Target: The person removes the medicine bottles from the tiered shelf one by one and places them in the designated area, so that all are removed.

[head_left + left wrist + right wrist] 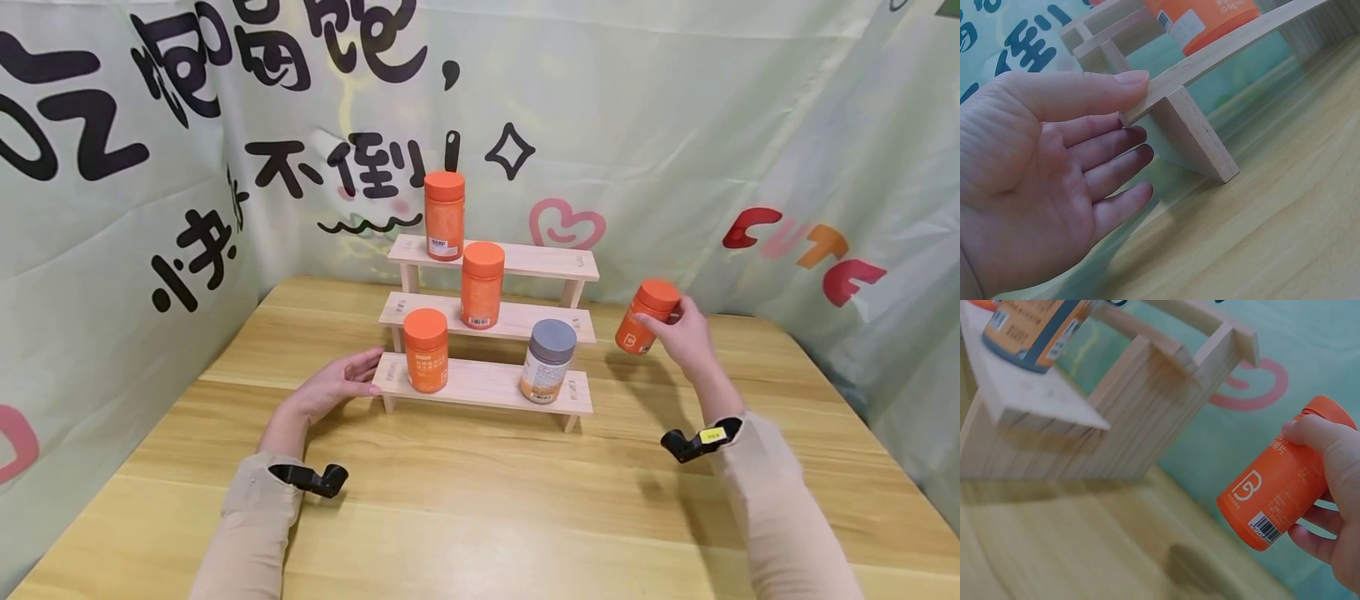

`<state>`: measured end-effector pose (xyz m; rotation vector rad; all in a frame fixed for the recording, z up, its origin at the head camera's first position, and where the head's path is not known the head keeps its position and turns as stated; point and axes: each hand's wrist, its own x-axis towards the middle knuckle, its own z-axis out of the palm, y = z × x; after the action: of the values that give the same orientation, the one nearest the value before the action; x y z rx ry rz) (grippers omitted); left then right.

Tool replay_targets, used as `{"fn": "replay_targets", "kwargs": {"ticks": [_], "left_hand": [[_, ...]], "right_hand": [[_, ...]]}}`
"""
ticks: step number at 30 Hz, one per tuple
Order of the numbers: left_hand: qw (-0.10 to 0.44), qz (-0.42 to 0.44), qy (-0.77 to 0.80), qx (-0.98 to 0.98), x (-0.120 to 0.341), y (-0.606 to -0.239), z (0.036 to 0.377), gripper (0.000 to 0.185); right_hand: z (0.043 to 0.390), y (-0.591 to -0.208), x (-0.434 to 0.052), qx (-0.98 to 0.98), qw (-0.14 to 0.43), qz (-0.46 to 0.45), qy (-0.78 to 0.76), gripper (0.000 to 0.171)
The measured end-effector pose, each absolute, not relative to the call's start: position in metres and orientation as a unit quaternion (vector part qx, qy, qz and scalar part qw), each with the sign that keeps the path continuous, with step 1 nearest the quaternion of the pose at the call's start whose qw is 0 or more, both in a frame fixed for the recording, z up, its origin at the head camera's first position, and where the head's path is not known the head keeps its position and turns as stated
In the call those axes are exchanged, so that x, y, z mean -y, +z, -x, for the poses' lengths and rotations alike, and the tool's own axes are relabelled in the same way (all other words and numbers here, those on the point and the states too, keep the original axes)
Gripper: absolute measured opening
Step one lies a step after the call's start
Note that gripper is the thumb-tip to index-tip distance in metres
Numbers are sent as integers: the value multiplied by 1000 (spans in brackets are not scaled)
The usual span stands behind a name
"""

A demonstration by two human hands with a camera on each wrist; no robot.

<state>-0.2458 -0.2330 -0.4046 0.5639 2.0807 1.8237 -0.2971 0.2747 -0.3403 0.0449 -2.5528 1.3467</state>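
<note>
The left hand point(333, 385) lies at the left end of the wooden stepped shelf point(487, 383), fingers straight and relaxed, gripping nothing; in the left wrist view its thumb point(1091, 87) rests along the top of the lowest board's corner while the other fingers reach underneath, beside the shelf's leg; the right hand point(684, 333) is curled round a tilted orange bottle point(647, 317), held in the air to the right of the shelf and clear of the wooden table point(480, 500); the right wrist view shows the thumb over the bottle's upper side and fingers beneath, its barcode end pointing down.

On the shelf, from the left: an orange bottle on the bottom step point(426, 350) stands upright just beside the left hand; a taller orange bottle on the top step point(444, 216) stands near that step's left end; another orange bottle on the middle step point(482, 284) stands a little right of it; a grey-lidded bottle point(548, 361) stands on the bottom step toward the right end.

A pale green printed backdrop point(675, 125) with black characters and coloured letters hangs behind and to both sides; a black clip sits on each wrist.
</note>
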Motion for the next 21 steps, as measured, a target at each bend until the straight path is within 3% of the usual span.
{"fn": "replay_targets", "kwargs": {"ticks": [10,21], "left_hand": [[159,-193,635,-731,234,-407,247,82],[159,-179,644,-727,233,-407,247,81]], "right_hand": [[293,-370,-283,881,121,-3,457,63],[294,-377,-290,884,113,14,453,65]]}}
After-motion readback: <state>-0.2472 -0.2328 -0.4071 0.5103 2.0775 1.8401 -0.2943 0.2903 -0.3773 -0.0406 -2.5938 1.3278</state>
